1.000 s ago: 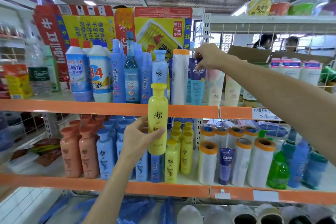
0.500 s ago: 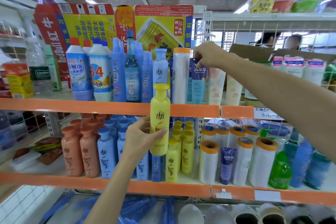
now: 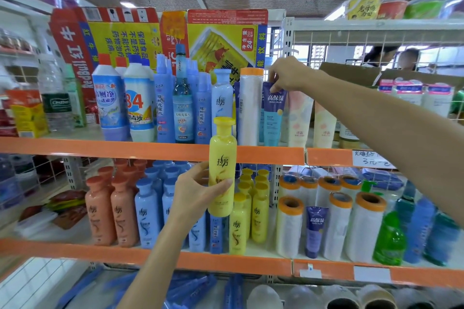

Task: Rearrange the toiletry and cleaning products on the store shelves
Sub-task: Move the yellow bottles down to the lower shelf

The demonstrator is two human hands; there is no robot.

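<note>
My left hand (image 3: pixel 198 193) is gripping a yellow shampoo bottle (image 3: pixel 222 170) around its lower half, thumb across the front of the label and fingers curled behind. I am holding it upright in the air in front of the upper shelf's orange edge (image 3: pixel 150 149), so its cap is overlapping the foot of a pale blue bottle (image 3: pixel 222 100) standing on that shelf. Below and to the right of it, more yellow bottles (image 3: pixel 248 211) of the same kind are standing in rows on the lower shelf (image 3: pixel 226 262), between blue shampoo bottles (image 3: pixel 148 213) and white rolls with orange ends (image 3: pixel 288 228).

My right hand (image 3: pixel 288 74) is reaching across to the upper shelf and pinching the top crimp of a blue tube (image 3: pixel 273 115) between thumb and fingertips. The tube is standing on its cap, just beside a tall white roll with an orange top (image 3: pixel 251 105) on its left and pale patterned tubes (image 3: pixel 300 118) on its right.

Further left on the upper shelf, cleaner bottles (image 3: pixel 125 103) and tall blue spray bottles (image 3: pixel 163 103) are standing in front of flattened red and yellow cartons (image 3: pixel 125 35). Orange shampoo bottles (image 3: pixel 110 208) are filling the left of the lower shelf, and a green bottle (image 3: pixel 389 241) is standing at its right.
</note>
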